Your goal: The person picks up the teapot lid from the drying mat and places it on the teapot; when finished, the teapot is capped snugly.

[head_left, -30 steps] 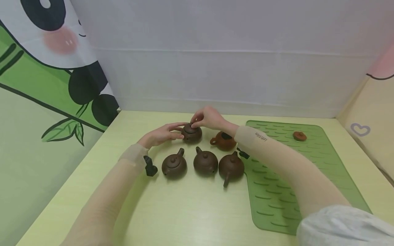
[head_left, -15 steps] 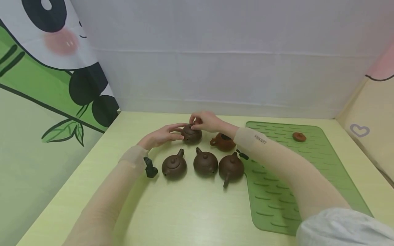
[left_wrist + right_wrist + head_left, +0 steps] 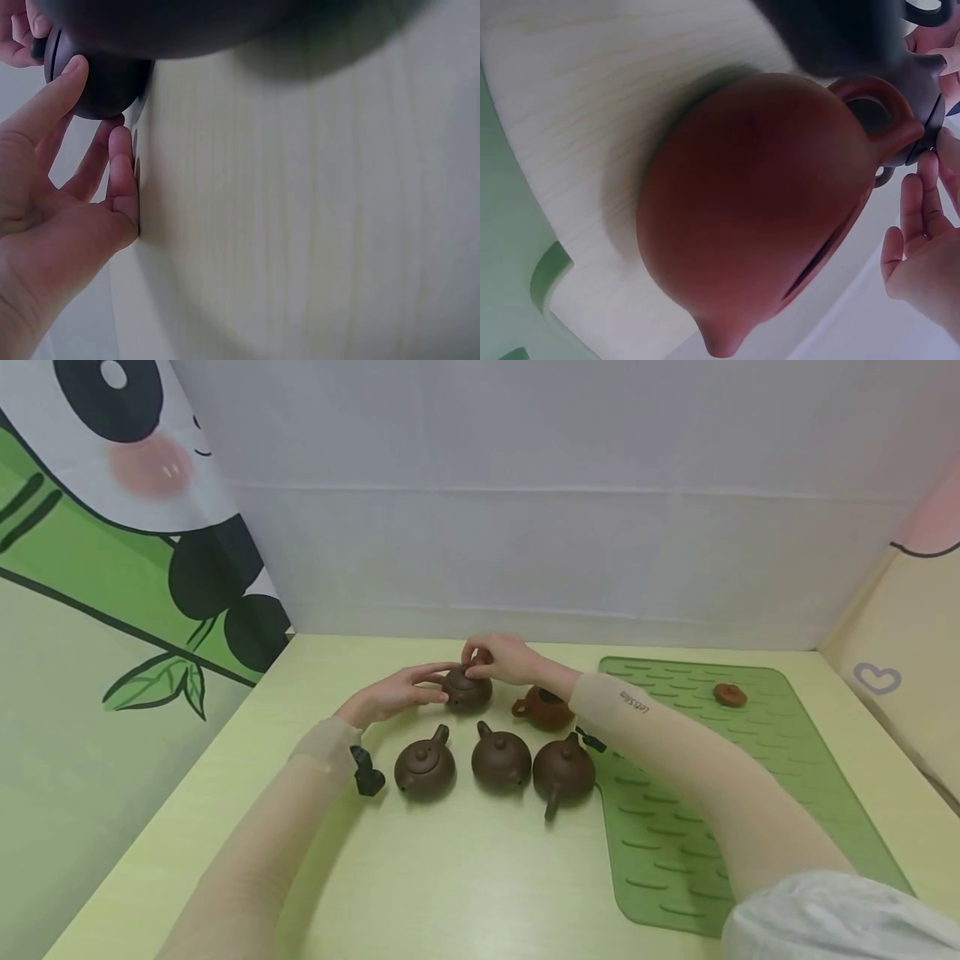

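At the back of the table stands a small dark brown teapot (image 3: pixel 468 693). My left hand (image 3: pixel 393 693) holds its body from the left, thumb in front and fingers behind. My right hand (image 3: pixel 510 658) pinches the knob of that teapot's lid (image 3: pixel 459 673), which sits on the opening. In the left wrist view the left thumb lies against the teapot's dark side (image 3: pixel 105 82). Just right of it is a reddish-brown teapot (image 3: pixel 546 708) with its top uncovered, partly hidden by the right forearm; it fills much of the right wrist view.
Three dark brown lidded teapots stand nearer the front: one left (image 3: pixel 424 768), one in the middle (image 3: pixel 501 762), one right (image 3: pixel 564 770). A green ridged mat (image 3: pixel 675 877) covers the table's right side, with a reddish-brown lid (image 3: pixel 730 695) on it. A white cloth backdrop (image 3: pixel 525 560) hangs behind.
My right hand has come down slightly over the lid and its fingers are drawn closer round the knob. The left hand keeps its hold; the teapots have not moved.
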{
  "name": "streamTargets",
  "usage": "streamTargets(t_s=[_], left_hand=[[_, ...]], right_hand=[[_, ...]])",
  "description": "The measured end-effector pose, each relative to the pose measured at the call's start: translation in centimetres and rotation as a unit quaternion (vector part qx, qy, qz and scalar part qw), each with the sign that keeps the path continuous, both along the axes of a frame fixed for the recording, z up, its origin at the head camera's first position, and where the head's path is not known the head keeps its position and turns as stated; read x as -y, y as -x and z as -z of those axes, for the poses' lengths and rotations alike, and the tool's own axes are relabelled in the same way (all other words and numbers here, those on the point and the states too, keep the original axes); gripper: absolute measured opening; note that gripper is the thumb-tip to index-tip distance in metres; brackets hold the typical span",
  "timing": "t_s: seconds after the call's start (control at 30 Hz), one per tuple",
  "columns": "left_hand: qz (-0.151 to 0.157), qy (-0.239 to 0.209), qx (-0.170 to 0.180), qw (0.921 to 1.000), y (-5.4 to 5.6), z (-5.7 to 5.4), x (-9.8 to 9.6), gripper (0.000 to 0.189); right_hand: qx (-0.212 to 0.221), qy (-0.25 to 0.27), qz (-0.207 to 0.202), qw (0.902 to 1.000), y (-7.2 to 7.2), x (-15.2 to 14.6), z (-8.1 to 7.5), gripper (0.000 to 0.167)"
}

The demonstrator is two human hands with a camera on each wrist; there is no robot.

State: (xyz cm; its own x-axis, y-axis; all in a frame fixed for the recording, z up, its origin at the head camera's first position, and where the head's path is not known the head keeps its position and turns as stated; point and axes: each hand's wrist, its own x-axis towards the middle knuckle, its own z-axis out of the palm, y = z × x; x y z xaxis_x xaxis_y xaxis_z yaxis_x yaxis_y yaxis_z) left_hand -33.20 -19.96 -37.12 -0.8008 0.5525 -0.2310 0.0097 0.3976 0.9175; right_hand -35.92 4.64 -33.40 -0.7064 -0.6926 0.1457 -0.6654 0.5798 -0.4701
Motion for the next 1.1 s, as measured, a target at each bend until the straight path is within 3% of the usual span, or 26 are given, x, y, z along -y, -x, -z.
streamTargets(t_s=[0.83, 1.1], left_hand=[[0.001, -0.001, -0.006, 1.0, 0.02, -0.13, -0.43, 0.064], [0.005, 0.001, -0.008, 1.0, 0.32, 0.21, -0.31, 0.065]], right_hand=[[-0.014, -0.004, 0.021, 0.9997, -0.32, -0.24, -0.12, 0.019], [0.008, -0.014, 0.014, 0.9998, -0.56, -0.61, -0.53, 0.027]])
